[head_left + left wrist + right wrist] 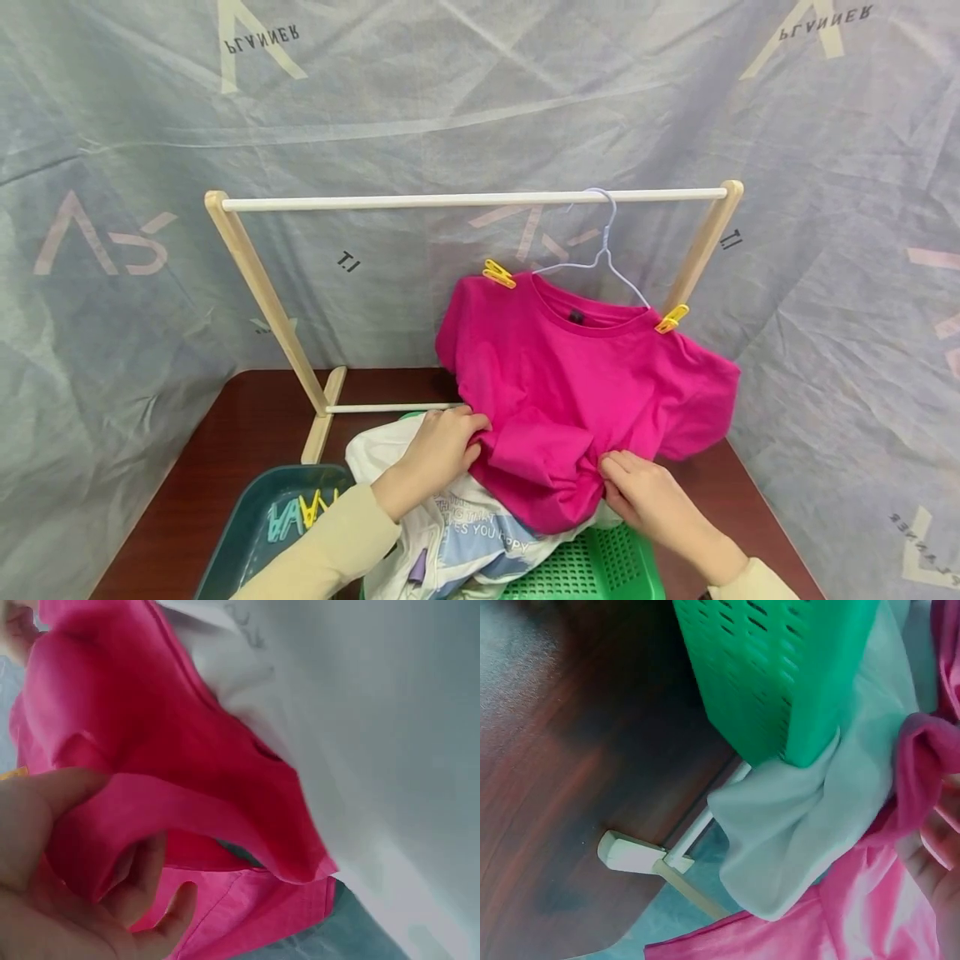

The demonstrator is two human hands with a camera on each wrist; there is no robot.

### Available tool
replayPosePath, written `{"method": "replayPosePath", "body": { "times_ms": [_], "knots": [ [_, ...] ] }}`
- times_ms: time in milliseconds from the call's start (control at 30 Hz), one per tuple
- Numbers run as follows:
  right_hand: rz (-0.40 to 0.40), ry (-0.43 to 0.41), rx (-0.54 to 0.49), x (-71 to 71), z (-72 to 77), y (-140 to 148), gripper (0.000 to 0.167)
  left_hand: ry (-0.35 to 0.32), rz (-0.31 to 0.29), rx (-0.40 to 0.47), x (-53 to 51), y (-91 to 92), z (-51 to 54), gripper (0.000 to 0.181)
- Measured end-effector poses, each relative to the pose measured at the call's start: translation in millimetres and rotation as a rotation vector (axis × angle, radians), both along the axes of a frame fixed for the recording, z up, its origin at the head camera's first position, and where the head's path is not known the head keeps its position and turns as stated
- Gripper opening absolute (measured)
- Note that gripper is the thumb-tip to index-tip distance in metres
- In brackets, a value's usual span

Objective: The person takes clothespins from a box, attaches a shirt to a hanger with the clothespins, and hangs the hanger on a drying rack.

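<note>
A bright pink T-shirt (570, 375) hangs from a pale wire hanger (606, 242) on a rack's white rail. Yellow clothespins (672, 318) clip both its shoulders. My left hand (442, 446) pinches the shirt's lower left part; in the left wrist view its thumb and fingers curl round a fold of pink cloth (150, 802). On the other side my right hand (648, 493) grips the bunched lower hem, and the right wrist view catches only part of that hand. Between the hands the hem is gathered upward.
Below the shirt, white printed clothes (465, 533) spill over a green perforated basket (630, 558). A dark teal tray (255, 500) with blue and yellow clothespins (283, 521) stands at left. The wooden rack (262, 292) stands on a dark brown table (187, 467) before a grey curtain.
</note>
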State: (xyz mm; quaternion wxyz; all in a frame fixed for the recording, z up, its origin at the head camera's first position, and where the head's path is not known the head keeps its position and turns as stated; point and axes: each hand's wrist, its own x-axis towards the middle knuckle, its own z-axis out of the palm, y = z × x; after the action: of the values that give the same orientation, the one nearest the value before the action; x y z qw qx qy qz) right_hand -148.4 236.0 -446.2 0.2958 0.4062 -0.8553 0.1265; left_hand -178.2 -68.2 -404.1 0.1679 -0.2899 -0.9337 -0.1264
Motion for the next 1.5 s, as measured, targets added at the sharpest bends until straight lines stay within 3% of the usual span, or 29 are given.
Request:
{"method": "replayPosePath", "body": {
  "times_ms": [67, 133, 300, 433, 667, 900, 1033, 1267, 1500],
  "knots": [
    [0.001, -0.070, -0.048, -0.4, 3.5, 1.7, 0.008, 0.008, -0.005, 0.036, -2.2, 1.3, 2.7, 0.019],
    [-0.006, -0.110, -0.086, -1.2, 7.8, 3.4, 0.011, 0.004, -0.006, 0.079, -4.8, 2.6, 5.6, 0.020],
    [-0.042, -0.136, -0.163, -4.1, 23.6, 7.6, 0.023, -0.033, 0.010, 0.196, -12.4, 7.1, 15.7, 0.020],
    [-0.034, -0.147, -0.256, -10.4, 38.5, 12.2, 0.023, -0.041, 0.018, 0.265, -19.2, 13.3, 28.0, 0.018],
    [-0.130, -0.022, -0.317, -24.2, 57.4, 20.3, 0.017, -0.087, 0.034, 0.352, -35.4, 29.0, 46.0, 0.018],
    [-0.230, 0.099, -0.325, -40.2, 67.6, 29.4, 0.013, -0.113, 0.016, 0.387, -54.6, 45.3, 55.5, 0.016],
    [-0.259, 0.142, -0.293, -48.1, 69.4, 32.1, 0.010, -0.074, 0.019, 0.362, -67.6, 53.0, 55.5, 0.018],
    [-0.331, 0.186, -0.203, -58.1, 62.2, 38.4, 0.005, 0.025, 0.059, 0.215, -89.4, 64.7, 47.2, 0.018],
    [-0.402, 0.186, -0.126, -65.5, 47.9, 52.2, 0.011, -0.086, 0.104, 0.002, -94.0, 74.7, 32.7, 0.028]
  ]
}}
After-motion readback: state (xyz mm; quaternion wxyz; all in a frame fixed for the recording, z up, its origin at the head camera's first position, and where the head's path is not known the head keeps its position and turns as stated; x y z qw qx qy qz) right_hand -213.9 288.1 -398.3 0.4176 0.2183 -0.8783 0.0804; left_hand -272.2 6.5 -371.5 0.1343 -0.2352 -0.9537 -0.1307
